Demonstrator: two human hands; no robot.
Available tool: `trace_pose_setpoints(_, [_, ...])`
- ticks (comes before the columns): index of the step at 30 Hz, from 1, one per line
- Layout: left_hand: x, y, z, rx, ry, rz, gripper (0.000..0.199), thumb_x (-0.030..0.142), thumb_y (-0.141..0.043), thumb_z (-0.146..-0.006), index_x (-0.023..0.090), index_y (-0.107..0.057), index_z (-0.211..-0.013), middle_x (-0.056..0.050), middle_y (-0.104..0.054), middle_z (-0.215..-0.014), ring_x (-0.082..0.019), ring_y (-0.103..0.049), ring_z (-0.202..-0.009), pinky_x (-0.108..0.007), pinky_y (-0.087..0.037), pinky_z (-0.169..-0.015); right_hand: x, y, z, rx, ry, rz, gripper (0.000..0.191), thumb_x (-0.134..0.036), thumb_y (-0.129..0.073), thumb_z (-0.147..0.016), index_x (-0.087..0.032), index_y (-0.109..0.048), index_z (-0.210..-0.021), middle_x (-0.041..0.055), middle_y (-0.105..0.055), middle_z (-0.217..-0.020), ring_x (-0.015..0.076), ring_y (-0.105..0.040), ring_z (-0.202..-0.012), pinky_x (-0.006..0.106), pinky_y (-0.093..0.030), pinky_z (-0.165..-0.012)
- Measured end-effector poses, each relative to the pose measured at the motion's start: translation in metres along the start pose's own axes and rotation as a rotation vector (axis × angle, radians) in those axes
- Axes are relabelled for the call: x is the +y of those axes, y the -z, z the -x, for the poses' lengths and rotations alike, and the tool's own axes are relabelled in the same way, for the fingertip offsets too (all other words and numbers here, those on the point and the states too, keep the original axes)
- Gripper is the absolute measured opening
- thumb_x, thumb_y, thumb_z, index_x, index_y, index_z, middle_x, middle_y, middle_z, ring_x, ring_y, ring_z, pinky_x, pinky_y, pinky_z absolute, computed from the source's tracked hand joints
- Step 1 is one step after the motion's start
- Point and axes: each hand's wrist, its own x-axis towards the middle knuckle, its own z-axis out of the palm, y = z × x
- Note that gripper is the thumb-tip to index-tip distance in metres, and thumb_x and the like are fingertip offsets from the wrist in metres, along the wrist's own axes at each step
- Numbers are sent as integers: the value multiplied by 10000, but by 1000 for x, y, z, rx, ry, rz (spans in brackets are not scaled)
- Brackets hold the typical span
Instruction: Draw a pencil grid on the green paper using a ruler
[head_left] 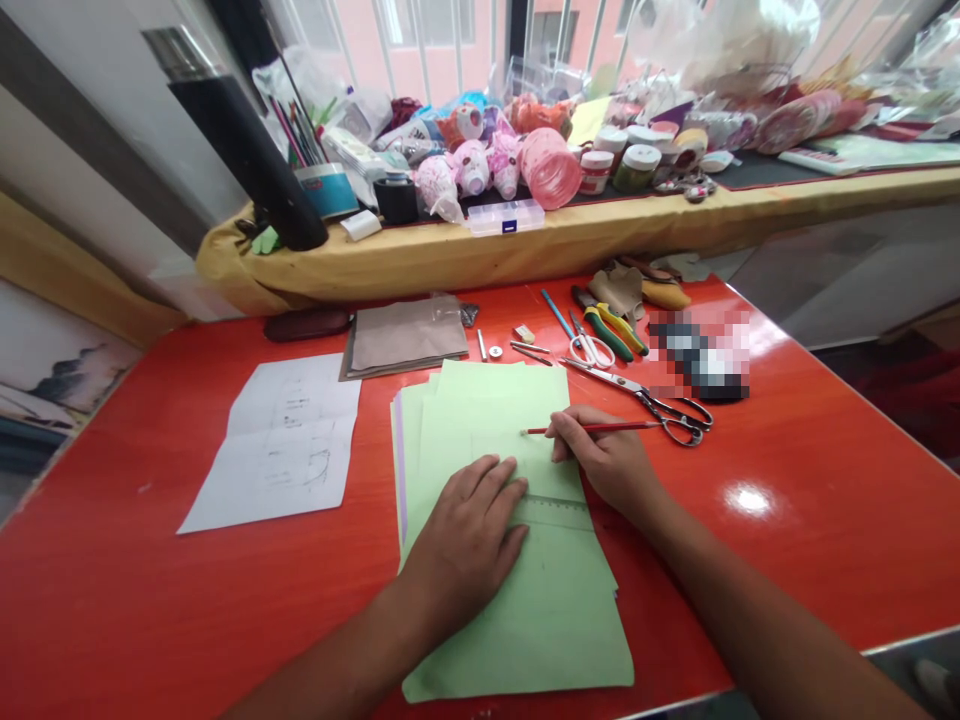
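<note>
Left hand [465,540] spread flat on floppy light green paper [525,630] — right hand [604,462] pinching a slim red pencil [634,426] near its tip.

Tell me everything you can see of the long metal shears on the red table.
The tailor's shears are all metal, with long, bright steel blades lying closed and a dark pair of finger loops. They lie flat on the glossy red tabletop, tips pointing away toward the upper left and loops toward the lower right. The red pencil held in the right hand ends at or just over the loops; contact cannot be confirmed. Green-handled pliers lie just beyond the blades.
</note>
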Motion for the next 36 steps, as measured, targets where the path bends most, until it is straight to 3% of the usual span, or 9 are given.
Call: trace_pose_setpoints(36, [0,-2,1,-1,19,10,389,258,-560,-1055,165,-569,-1433,-142,-605,-1537,-320,-516,-1465,-549,-481,-1198,-2,-1,0,-28,9,4,406,-515,-559,-1063,-244,-707,-800,8,-705,-685,200,-662,-677,333,-508,-706])
